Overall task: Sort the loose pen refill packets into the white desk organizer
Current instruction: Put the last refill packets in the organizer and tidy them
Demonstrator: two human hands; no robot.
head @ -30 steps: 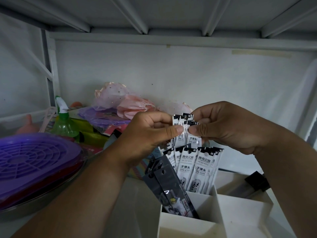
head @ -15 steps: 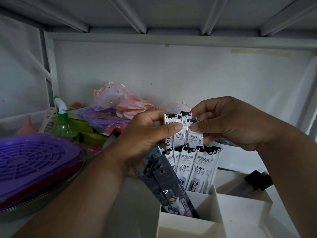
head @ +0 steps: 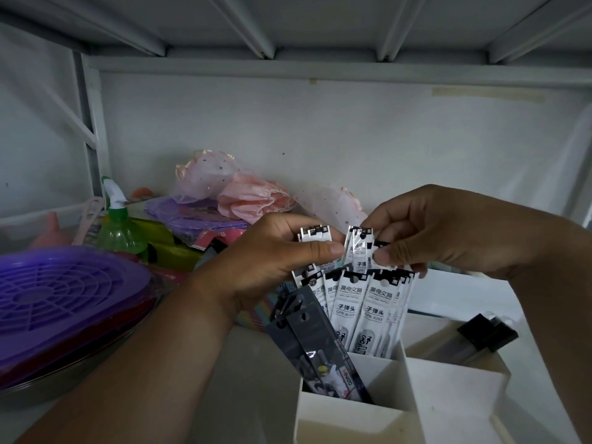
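Observation:
A white desk organizer (head: 352, 418) with several compartments stands at the lower right. Several white pen refill packets (head: 371, 309) with black tops stand upright in its rear left compartment. Grey packets (head: 314, 344) lean in the same compartment, in front of the white ones. My left hand (head: 275, 261) grips a small stack of white refill packets (head: 315, 235) above the organizer. My right hand (head: 426, 232) pinches a few more white packets (head: 360, 251) just right of that stack. The two bundles sit slightly apart.
A purple slotted tray (head: 57, 296) on a metal bowl fills the left. A green spray bottle (head: 117, 225), purple and pink fabric items (head: 230, 193) lie against the back wall. A black-capped item (head: 487, 334) rests in the organizer's right compartment. A shelf underside hangs overhead.
The single bundle held by both hands has split: my left hand keeps one stack, my right hand pulls a few packets off to the right.

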